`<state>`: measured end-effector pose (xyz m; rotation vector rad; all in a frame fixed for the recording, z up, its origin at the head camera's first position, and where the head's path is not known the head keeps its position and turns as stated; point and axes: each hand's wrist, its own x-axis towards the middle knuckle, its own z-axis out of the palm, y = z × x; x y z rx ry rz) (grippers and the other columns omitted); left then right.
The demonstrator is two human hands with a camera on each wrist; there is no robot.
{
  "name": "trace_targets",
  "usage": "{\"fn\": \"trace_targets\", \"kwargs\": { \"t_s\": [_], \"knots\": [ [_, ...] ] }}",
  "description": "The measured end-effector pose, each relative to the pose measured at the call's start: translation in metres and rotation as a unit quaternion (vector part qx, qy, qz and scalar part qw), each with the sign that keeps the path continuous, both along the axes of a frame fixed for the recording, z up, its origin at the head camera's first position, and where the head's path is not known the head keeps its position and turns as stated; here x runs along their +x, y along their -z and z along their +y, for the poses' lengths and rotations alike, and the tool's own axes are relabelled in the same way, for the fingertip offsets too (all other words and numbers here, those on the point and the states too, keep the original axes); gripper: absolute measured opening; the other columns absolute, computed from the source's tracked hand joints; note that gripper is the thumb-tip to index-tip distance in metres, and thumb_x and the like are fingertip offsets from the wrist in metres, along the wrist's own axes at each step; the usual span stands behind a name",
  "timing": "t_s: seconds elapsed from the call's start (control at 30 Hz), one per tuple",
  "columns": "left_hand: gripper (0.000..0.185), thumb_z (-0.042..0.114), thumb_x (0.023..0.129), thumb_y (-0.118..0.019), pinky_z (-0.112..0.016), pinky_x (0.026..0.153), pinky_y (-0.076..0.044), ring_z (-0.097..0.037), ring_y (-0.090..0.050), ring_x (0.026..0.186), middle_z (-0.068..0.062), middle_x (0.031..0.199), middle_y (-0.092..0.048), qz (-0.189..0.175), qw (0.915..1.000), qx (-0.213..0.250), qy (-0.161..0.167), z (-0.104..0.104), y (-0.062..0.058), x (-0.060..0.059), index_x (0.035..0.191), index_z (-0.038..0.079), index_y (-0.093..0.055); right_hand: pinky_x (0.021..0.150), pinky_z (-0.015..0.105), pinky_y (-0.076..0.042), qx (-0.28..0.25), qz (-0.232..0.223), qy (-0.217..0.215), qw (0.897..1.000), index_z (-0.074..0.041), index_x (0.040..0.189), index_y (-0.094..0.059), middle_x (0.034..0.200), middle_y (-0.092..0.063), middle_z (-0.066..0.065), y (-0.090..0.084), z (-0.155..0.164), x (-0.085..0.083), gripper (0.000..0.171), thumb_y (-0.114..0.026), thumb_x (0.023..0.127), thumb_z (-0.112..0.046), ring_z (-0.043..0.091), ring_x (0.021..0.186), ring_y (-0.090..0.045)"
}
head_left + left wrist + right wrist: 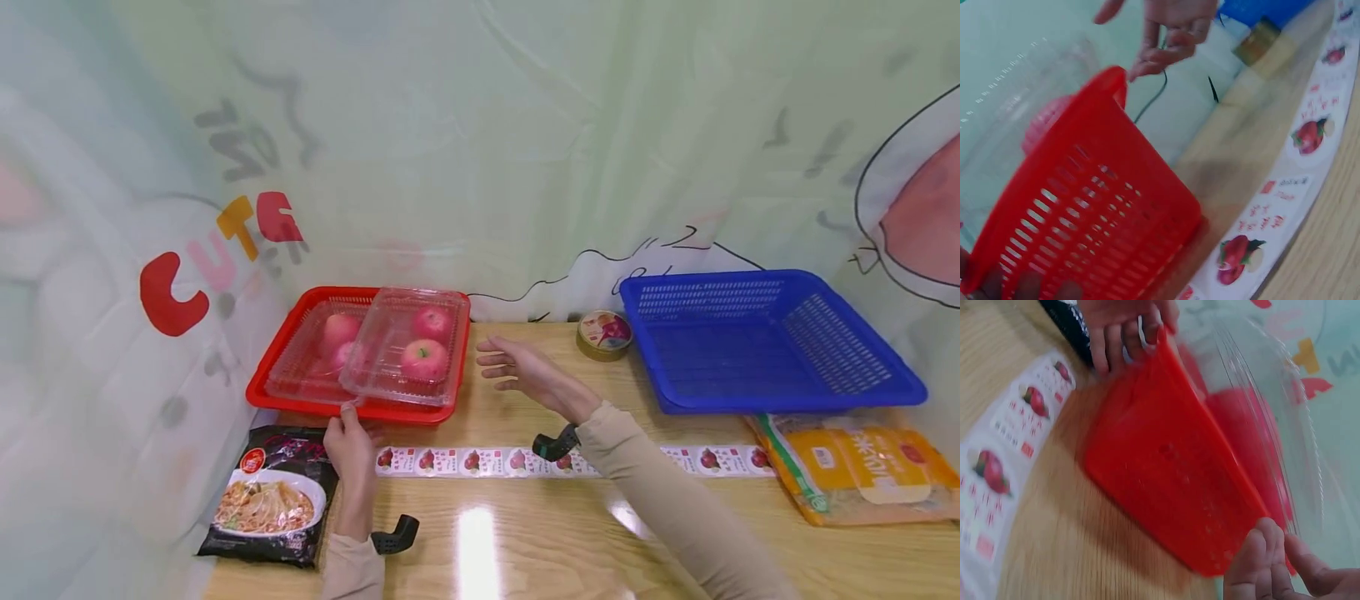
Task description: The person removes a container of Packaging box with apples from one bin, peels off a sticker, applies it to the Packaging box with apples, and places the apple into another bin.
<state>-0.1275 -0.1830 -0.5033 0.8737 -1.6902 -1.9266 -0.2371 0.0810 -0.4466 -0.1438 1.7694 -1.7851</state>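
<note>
Nearest us, our left hand (350,454) grips the near rim of the red basket (300,402), fingers curled over its edge, as both wrist views show; just to its left lies a black noodle packet (268,497). In the basket, right above that hand, sit two clear plastic boxes of apples (408,346), the right one overlapping the left and tilted across it. We judge that the hold on the rim should stay firm and low, so the basket does not slide on the wooden table (525,533) while the boxes are handled. Our right hand (517,371) hovers released, fingers loosely spread, just to the right of the basket's right edge and touching nothing; to take the top box well it should close on the box's right rim, not the lid's middle, which would flex. Between our two wrists a strip of fruit stickers (480,461) runs across the table. Beyond the right hand stands a small round tin (604,333), and further right a blue basket (862,367), with a yellow packet (862,467) in front of it; the bare wood between hand and tin leaves room to move.
</note>
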Motion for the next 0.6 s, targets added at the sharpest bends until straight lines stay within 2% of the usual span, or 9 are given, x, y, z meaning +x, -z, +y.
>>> {"fn": "trace_targets", "kwargs": {
  "t_s": [0.07, 0.13, 0.23, 0.3, 0.4, 0.5, 0.6],
  "knots": [
    [0.038, 0.025, 0.112, -0.049, -0.019, 0.058, -0.047, -0.008, -0.058, 0.058, 0.0, 0.065, -0.058, 0.011, 0.998, -0.04, -0.048, 0.007, 0.006, -0.003, 0.087, -0.002, -0.059, 0.121, 0.056, -0.04, 0.004, -0.008, 0.009, 1.0, 0.002, 0.156, -0.043, 0.157, -0.045, 0.03, -0.002, -0.015, 0.003, 0.064, -0.038, 0.114, -0.046, 0.047, 0.144, -0.046],
    [0.041, 0.023, 0.111, -0.051, -0.021, 0.061, -0.037, -0.009, -0.048, 0.062, 0.002, 0.065, -0.05, 0.021, 0.9937, -0.07, -0.085, 0.012, 0.011, -0.006, 0.081, -0.003, -0.058, 0.119, 0.057, -0.043, 0.024, 0.0, 0.02, 1.0, 0.002, 0.155, -0.044, 0.153, -0.049, 0.028, -0.006, -0.027, 0.006, 0.068, -0.043, 0.112, -0.051, 0.047, 0.143, -0.048],
    [0.038, 0.02, 0.111, -0.052, -0.022, 0.062, -0.034, -0.009, -0.043, 0.064, 0.004, 0.064, -0.046, 0.042, 0.9899, -0.07, -0.116, 0.016, 0.016, -0.01, 0.085, -0.007, -0.06, 0.115, 0.057, -0.048, 0.076, 0.023, 0.044, 0.996, 0.001, 0.156, -0.042, 0.15, -0.054, 0.024, -0.017, -0.041, 0.01, 0.076, -0.054, 0.106, -0.056, 0.044, 0.138, -0.054],
    [0.038, 0.019, 0.111, -0.052, -0.023, 0.062, -0.029, -0.009, -0.037, 0.064, 0.006, 0.063, -0.041, 0.05, 0.9882, -0.071, -0.126, 0.019, 0.017, -0.011, 0.085, -0.008, -0.059, 0.11, 0.056, -0.052, 0.117, 0.042, 0.056, 0.991, 0.002, 0.156, -0.039, 0.149, -0.055, 0.023, -0.023, -0.046, 0.013, 0.082, -0.06, 0.103, -0.057, 0.043, 0.134, -0.058],
    [0.036, 0.019, 0.11, -0.053, -0.022, 0.062, -0.031, -0.008, -0.039, 0.065, 0.004, 0.064, -0.045, 0.067, 0.9871, -0.061, -0.132, 0.02, 0.019, -0.013, 0.085, -0.006, -0.061, 0.103, 0.054, -0.057, 0.154, 0.06, 0.056, 0.985, 0.003, 0.15, -0.046, 0.144, -0.061, 0.021, -0.031, -0.052, 0.013, 0.081, -0.064, 0.1, -0.058, 0.04, 0.126, -0.065],
    [0.034, 0.019, 0.11, -0.053, -0.021, 0.064, -0.034, -0.008, -0.044, 0.068, 0.003, 0.067, -0.052, 0.079, 0.987, -0.05, -0.131, 0.02, 0.02, -0.013, 0.089, -0.006, -0.064, 0.093, 0.049, -0.06, 0.16, 0.063, 0.041, 0.984, -0.001, 0.143, -0.053, 0.135, -0.068, 0.018, -0.035, -0.056, 0.011, 0.073, -0.064, 0.1, -0.059, 0.036, 0.116, -0.07],
    [0.034, 0.02, 0.111, -0.054, -0.019, 0.067, -0.038, -0.01, -0.05, 0.073, 0.007, 0.072, -0.059, 0.083, 0.9871, -0.046, -0.129, 0.02, 0.021, -0.013, 0.096, -0.008, -0.067, 0.085, 0.043, -0.058, 0.158, 0.066, 0.035, 0.985, -0.006, 0.141, -0.056, 0.129, -0.072, 0.014, -0.036, -0.06, 0.009, 0.068, -0.065, 0.099, -0.058, 0.03, 0.106, -0.072]
  ]
}}
